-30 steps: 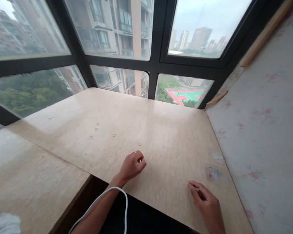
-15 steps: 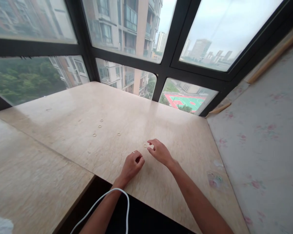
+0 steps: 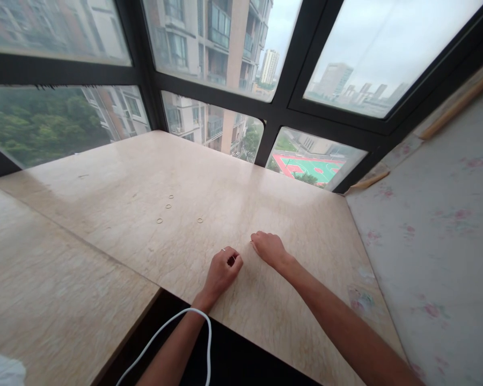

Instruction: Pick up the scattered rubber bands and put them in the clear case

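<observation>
My right hand is closed in a pinch just above the marble-patterned surface. Between thumb and fingertips shows the edge of a thin ring, mostly hidden by the hand. A short way to the left, my left hand rests with its fingers curled together and a band on one finger. A faint pale line shows in its curl, too small to name. Farther left lie several thin pale rings, among them one ring apart from the others and another ring nearer the seam.
The stone-look surface runs back to dark-framed windows. A flowered wall bounds the right side, with a clear plastic packet beside it. A white cable loops over my left forearm. White cloth lies bottom left.
My right hand has closed its fingers on the thin ring that lay before it. My left hand stays nearly in place. The whole view has shifted slightly.
</observation>
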Motion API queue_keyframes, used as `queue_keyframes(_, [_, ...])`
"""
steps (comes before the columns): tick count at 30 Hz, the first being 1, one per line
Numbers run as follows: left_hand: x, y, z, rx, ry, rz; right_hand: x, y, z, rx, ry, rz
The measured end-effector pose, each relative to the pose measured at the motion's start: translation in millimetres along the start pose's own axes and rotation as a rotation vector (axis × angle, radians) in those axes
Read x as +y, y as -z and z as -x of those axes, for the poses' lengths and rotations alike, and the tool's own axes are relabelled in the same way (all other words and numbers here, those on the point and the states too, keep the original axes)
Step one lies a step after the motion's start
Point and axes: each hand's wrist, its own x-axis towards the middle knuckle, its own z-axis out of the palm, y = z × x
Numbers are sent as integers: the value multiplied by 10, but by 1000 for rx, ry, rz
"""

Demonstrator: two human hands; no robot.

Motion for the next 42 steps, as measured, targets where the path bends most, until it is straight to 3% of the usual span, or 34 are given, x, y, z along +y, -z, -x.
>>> queue_keyframes(9, [-3, -5, -8, 23, 1, -23, 106, 64, 84, -13, -120, -132])
queue_keyframes(17, [12, 16, -24, 10, 20, -25, 436, 140, 621, 92, -209, -623])
queue_keyframes(20, [27, 28, -31, 1, 34, -23, 496, 112, 845, 134, -215, -1015])
queue_keyframes(24, [54, 48, -31, -5, 61, -31, 515, 90, 1111, 212, -170, -1899])
queue_keyframes(27, [82, 70, -22, -7, 76, -30, 514, 81, 1279, 223, -214, -2080])
queue_keyframes(30, [109, 90, -12, -12, 82, -24, 534, 27, 1440, 279, -310, -2037])
queue_keyframes(32, [122, 98, -9, -19, 80, -25, 588, -48, 1566, 349, -416, -1889])
queue_keyframes(38, [120, 111, -21, -62, 84, -63, 1069, -288, 2159, 528, -718, -1070])
queue_keyframes(42, [99, 108, -30, -73, 89, -98, 1415, -287, 2558, 420, -907, -592])
